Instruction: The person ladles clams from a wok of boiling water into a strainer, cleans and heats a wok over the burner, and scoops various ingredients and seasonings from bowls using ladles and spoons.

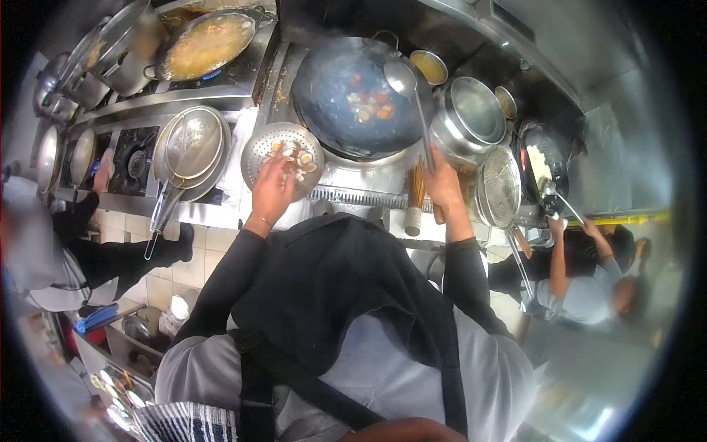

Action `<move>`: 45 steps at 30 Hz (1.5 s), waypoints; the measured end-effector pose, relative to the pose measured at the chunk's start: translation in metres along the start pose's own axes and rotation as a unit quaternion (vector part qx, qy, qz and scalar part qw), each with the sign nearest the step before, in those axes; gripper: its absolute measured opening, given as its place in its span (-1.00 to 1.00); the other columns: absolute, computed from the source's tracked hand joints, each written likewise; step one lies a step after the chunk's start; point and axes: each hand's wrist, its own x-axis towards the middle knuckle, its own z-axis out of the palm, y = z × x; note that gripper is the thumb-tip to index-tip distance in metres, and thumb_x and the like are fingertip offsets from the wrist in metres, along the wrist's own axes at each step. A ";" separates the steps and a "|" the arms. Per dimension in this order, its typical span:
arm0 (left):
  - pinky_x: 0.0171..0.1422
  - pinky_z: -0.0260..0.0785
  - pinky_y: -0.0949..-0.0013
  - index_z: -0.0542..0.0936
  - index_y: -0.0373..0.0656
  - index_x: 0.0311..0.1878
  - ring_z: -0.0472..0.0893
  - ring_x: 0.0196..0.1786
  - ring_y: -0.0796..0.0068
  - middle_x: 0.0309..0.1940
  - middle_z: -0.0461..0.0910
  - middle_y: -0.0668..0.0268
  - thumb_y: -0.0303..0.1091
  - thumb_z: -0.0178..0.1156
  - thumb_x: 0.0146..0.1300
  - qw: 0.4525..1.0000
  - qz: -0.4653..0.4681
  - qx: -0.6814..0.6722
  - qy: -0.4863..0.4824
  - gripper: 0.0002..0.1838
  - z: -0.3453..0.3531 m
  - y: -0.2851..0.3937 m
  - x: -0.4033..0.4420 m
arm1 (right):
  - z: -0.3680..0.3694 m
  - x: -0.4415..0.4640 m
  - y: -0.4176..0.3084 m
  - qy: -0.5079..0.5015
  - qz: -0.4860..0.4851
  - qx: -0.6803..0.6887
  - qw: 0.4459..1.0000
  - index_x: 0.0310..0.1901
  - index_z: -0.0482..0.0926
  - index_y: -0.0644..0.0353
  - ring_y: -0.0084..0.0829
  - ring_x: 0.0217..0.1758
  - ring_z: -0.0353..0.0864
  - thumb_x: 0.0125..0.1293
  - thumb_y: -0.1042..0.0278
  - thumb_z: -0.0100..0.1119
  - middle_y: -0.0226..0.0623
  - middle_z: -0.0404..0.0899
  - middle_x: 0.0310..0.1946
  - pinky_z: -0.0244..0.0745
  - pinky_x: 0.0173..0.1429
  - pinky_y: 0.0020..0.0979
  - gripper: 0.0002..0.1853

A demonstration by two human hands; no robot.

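Note:
My left hand reaches over a round perforated strainer, its fingers stretched out and touching pale, brown-edged pieces of food lying in it. My right hand is closed round the handle of a long metal ladle. The ladle's bowl hangs over the right side of a large dark wok. Orange and pale pieces lie in the middle of the wok, under a light haze.
Bamboo brush beside my right hand; metal pots and mesh strainer to the right. Stacked strainers stand left; behind them, a pan of bubbling liquid. A co-worker stirs another wok at right; another person stands left.

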 end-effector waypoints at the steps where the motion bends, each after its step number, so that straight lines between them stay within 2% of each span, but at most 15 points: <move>1: 0.38 0.48 0.04 0.60 -0.20 0.30 0.60 0.27 -0.10 0.21 0.62 -0.01 -0.34 0.36 0.31 1.000 0.000 -0.002 0.001 -0.51 0.000 -0.003 -0.001 | 0.000 0.003 0.005 -0.005 0.000 0.009 1.000 0.61 0.25 0.07 0.17 0.36 0.58 0.43 0.34 0.18 0.25 0.57 0.30 0.47 0.44 -0.07 -0.27; 4: 0.37 0.48 0.06 0.60 -0.20 0.30 0.60 0.27 -0.10 0.21 0.62 -0.02 -0.35 0.36 0.30 0.999 -0.025 -0.041 -0.011 -0.51 0.003 -0.007 -0.006 | 0.020 0.023 0.026 0.031 -0.082 0.009 0.996 0.60 0.26 0.15 0.19 0.31 0.62 0.34 0.45 0.17 0.29 0.57 0.28 0.52 0.40 -0.06 -0.24; 8: 0.36 0.50 0.07 0.60 -0.19 0.31 0.61 0.26 -0.10 0.20 0.62 0.00 -0.38 0.36 0.30 0.997 -0.053 -0.038 -0.027 -0.50 -0.003 0.001 -0.007 | 0.033 0.034 0.036 0.014 -0.099 0.026 0.995 0.60 0.26 0.19 0.17 0.35 0.59 0.32 0.46 0.18 0.29 0.59 0.26 0.50 0.42 -0.08 -0.23; 10: 0.35 0.51 0.08 0.60 -0.18 0.31 0.61 0.25 -0.09 0.19 0.62 0.01 -0.38 0.36 0.30 0.996 -0.073 -0.040 -0.036 -0.50 -0.004 0.001 -0.009 | 0.035 0.029 0.031 -0.002 -0.131 0.015 0.991 0.59 0.27 0.20 0.12 0.17 0.73 0.31 0.48 0.19 0.27 0.65 0.18 0.59 0.29 -0.09 -0.23; 11: 0.33 0.52 0.08 0.60 -0.17 0.31 0.62 0.23 -0.09 0.18 0.61 0.01 -0.39 0.35 0.30 1.000 -0.010 -0.009 -0.005 -0.50 -0.002 -0.004 -0.010 | 0.034 0.026 0.029 -0.003 -0.132 0.014 0.991 0.59 0.27 0.20 0.12 0.17 0.73 0.31 0.48 0.19 0.27 0.65 0.18 0.59 0.29 -0.09 -0.23; 12: 0.31 0.53 0.08 0.60 -0.16 0.31 0.63 0.21 -0.08 0.18 0.61 0.02 -0.39 0.35 0.30 0.998 0.052 0.022 0.025 -0.51 -0.001 -0.007 -0.012 | 0.025 0.016 0.008 -0.056 -0.060 0.062 0.995 0.59 0.27 0.19 0.08 0.03 0.76 0.31 0.49 0.19 0.25 0.67 0.13 0.62 0.21 -0.10 -0.22; 13: 0.31 0.53 0.08 0.60 -0.16 0.31 0.63 0.21 -0.08 0.18 0.61 0.02 -0.39 0.35 0.30 0.998 0.049 0.023 0.027 -0.51 -0.002 -0.007 -0.012 | 0.019 0.009 -0.005 -0.109 0.012 0.109 0.988 0.59 0.27 0.19 0.03 -0.10 0.79 0.30 0.49 0.19 0.22 0.69 0.09 0.65 0.12 -0.10 -0.22; 16: 0.28 0.54 0.08 0.60 -0.16 0.31 0.64 0.20 -0.07 0.18 0.61 0.03 -0.39 0.34 0.31 0.999 0.033 0.021 0.021 -0.52 -0.003 -0.003 -0.013 | 0.020 0.000 -0.014 -0.133 0.019 0.115 0.984 0.60 0.26 0.16 -0.06 -0.28 0.76 0.30 0.48 0.19 0.18 0.71 0.02 0.66 -0.01 -0.11 -0.21; 20: 0.28 0.54 0.09 0.61 -0.17 0.29 0.64 0.20 -0.07 0.18 0.61 0.05 -0.39 0.33 0.31 0.999 -0.019 -0.026 -0.009 -0.53 -0.004 -0.001 -0.012 | 0.039 -0.005 -0.004 -0.105 -0.044 0.097 0.989 0.62 0.23 0.14 0.05 -0.14 0.79 0.31 0.45 0.20 0.23 0.70 0.06 0.65 0.08 -0.09 -0.20; 22: 0.28 0.54 0.09 0.61 -0.17 0.29 0.64 0.20 -0.06 0.18 0.61 0.06 -0.39 0.33 0.31 0.999 -0.023 -0.026 -0.014 -0.53 -0.002 -0.001 -0.012 | 0.053 -0.007 0.003 -0.018 -0.195 0.029 0.980 0.63 0.22 0.11 0.18 0.03 0.76 0.33 0.43 0.21 0.32 0.67 0.10 0.61 0.19 -0.05 -0.19; 25: 0.28 0.54 0.09 0.61 -0.17 0.28 0.64 0.20 -0.05 0.17 0.62 0.06 -0.38 0.33 0.31 1.000 -0.008 -0.023 -0.008 -0.54 -0.001 0.002 -0.012 | 0.051 -0.026 -0.015 -0.062 -0.139 0.043 0.987 0.64 0.19 0.07 0.28 0.15 0.68 0.33 0.43 0.20 0.38 0.64 0.09 0.55 0.28 -0.02 -0.18; 28: 0.30 0.53 0.10 0.62 -0.18 0.25 0.64 0.21 -0.01 0.15 0.62 0.07 -0.38 0.34 0.30 0.998 -0.030 -0.036 -0.034 -0.56 -0.001 0.005 -0.013 | 0.052 -0.039 -0.025 -0.108 -0.096 0.059 0.988 0.66 0.13 0.02 0.30 0.11 0.68 0.33 0.43 0.18 0.37 0.66 0.03 0.55 0.27 0.01 -0.14; 39: 0.19 0.60 0.15 0.67 -0.16 0.18 0.69 0.14 0.05 0.15 0.66 0.14 -0.39 0.36 0.28 0.998 -0.010 -0.044 -0.048 -0.61 0.014 0.002 -0.015 | 0.037 -0.086 -0.030 -0.130 -0.131 0.035 0.982 0.68 0.06 -0.07 0.34 -0.04 0.69 0.38 0.42 0.20 0.37 0.67 -0.13 0.56 0.11 0.09 -0.13; 43: 0.18 0.60 0.15 0.68 -0.16 0.17 0.70 0.11 0.05 0.14 0.66 0.14 -0.38 0.36 0.28 0.998 0.017 -0.032 -0.049 -0.62 0.014 0.001 -0.014 | 0.023 -0.103 -0.029 -0.136 -0.140 0.064 0.979 0.68 0.09 -0.10 0.31 0.03 0.68 0.37 0.47 0.23 0.34 0.66 0.01 0.55 0.11 0.05 -0.12; 45: 0.18 0.59 0.14 0.68 -0.17 0.17 0.70 0.10 0.05 0.13 0.66 0.13 -0.39 0.36 0.27 0.996 -0.019 -0.054 -0.069 -0.61 0.013 0.006 -0.013 | 0.018 -0.110 -0.029 -0.131 -0.151 0.070 0.977 0.68 0.10 -0.11 0.31 0.05 0.68 0.37 0.49 0.24 0.33 0.65 0.06 0.55 0.12 0.05 -0.12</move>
